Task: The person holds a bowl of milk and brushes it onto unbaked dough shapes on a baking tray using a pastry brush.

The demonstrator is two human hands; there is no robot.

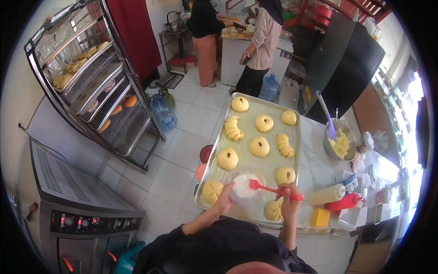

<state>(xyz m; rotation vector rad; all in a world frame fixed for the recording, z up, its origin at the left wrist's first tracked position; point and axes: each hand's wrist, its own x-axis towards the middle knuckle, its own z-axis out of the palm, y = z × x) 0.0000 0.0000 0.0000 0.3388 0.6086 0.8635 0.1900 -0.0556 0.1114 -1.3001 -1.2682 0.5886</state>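
Note:
My left hand (223, 199) grips the side of a clear plastic bowl (232, 177) with white liquid in it, held above the near part of a baking tray (297, 137). A red pastry brush (271, 188) is in my right hand (288, 199), its head over the white liquid. Whether the bristles touch the liquid, I cannot tell. Several pale dough buns lie on the tray, among them a round bun with a dark piece on top (259, 146) and a ridged, curved roll (234, 129). One pleated bun (273, 210) sits just beside my right hand.
Right of the tray, a metal bowl (350, 155) holds yellow filling and a purple spatula (325, 109). Squeeze bottles, a white one (327, 194) and a red one (344, 202), lie nearby. A tray rack (132, 73) and oven (86, 192) stand left. Two people (262, 41) work behind.

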